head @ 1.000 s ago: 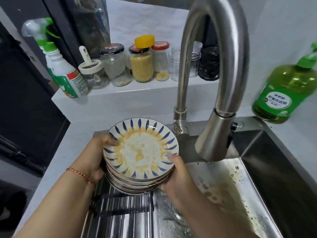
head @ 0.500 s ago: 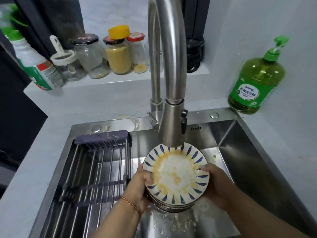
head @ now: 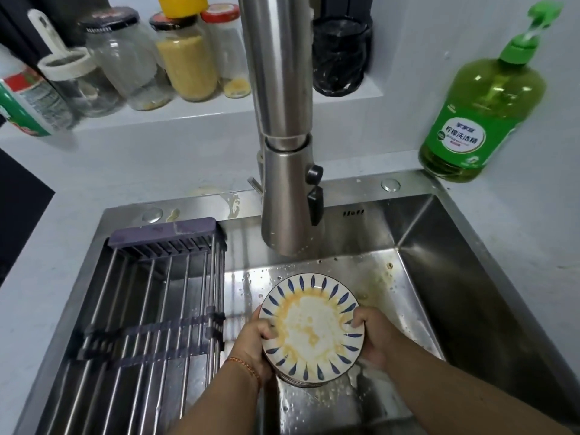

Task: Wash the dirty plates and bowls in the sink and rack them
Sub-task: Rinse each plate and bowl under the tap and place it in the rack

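Grey counter (head: pixel 62 221) wraps round a steel sink (head: pixel 470 277), and I look straight down into it past the faucet (head: pixel 282 120), whose spray head hangs over the basin. Both my hands are clamped on a stack of plates (head: pixel 314 328) low in the sink, right of the middle. My left hand (head: pixel 254 343) grips the stack's left edge, thumb curled over the top rim; my right hand (head: pixel 373 337) grips the right edge, fingertips hooked over the rim. The top plate is white with blue dashes round the border and smeared with yellow-orange residue. I cannot tell whether the stack touches the basin floor. A thin red bracelet (head: pixel 244 365) sits on my left wrist. The metal drying rack (head: pixel 150 309) spans the sink's left half, just beside the plates. A green dish soap bottle (head: pixel 477 95) stands on the counter at the sink's back right corner. Jars (head: pixel 150 58) line a ledge behind the faucet.
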